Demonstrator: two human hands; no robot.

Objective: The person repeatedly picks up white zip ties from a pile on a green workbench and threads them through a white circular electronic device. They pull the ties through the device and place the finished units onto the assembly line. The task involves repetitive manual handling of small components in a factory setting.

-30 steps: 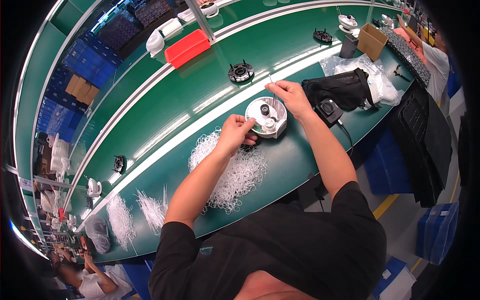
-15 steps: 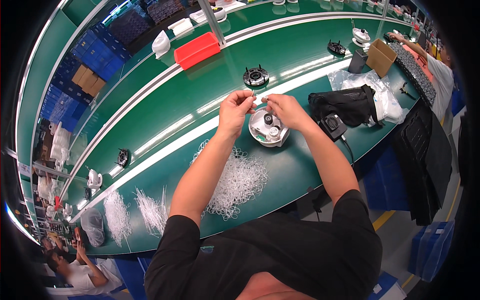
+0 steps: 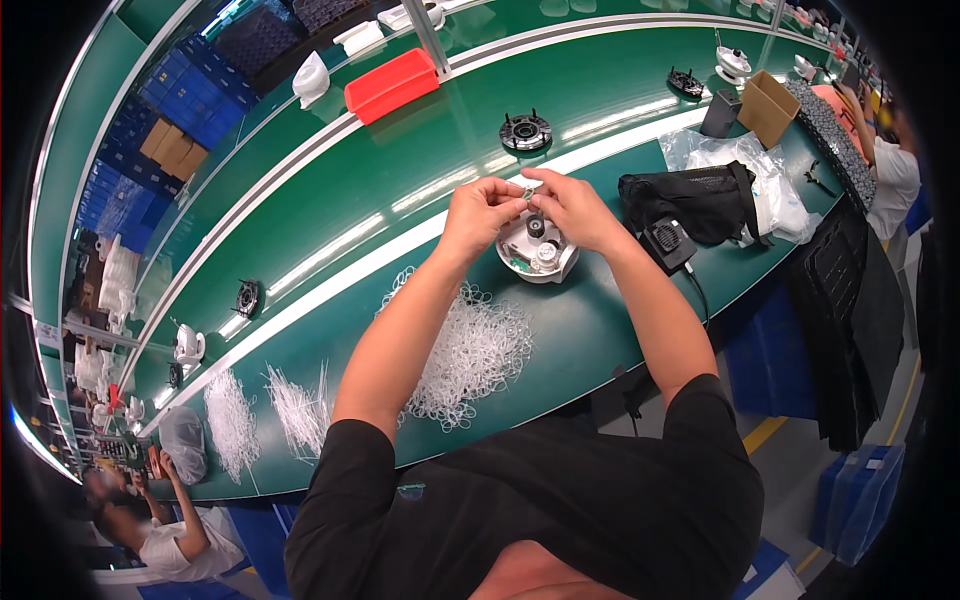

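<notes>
Above a white round housing [image 3: 508, 265], my left hand [image 3: 478, 215] and my right hand [image 3: 575, 212] meet with fingertips pinched. Between them is a small pale, thin piece [image 3: 528, 192], mostly covered by the fingers; its kind I cannot make out. The housing sits open side up on the green table, with a dark round knob-like part [image 3: 536, 228] and a pale round part [image 3: 547, 256] inside. A large heap of small white loops [image 3: 465, 360] lies left of it, beside my left forearm.
A black round part with upright pegs [image 3: 525, 132] sits on the green belt beyond my hands. A red bin [image 3: 392, 86] stands behind. At right lie a black pouch [image 3: 685, 207], a black device [image 3: 668, 243] and a cardboard box [image 3: 768, 108]. White strips [image 3: 297, 415] lie left. Co-workers sit at both ends.
My hands, apart before, have come together at the small pale piece. The black pegged part on the belt has shifted slightly right. The co-worker at left has moved their arms.
</notes>
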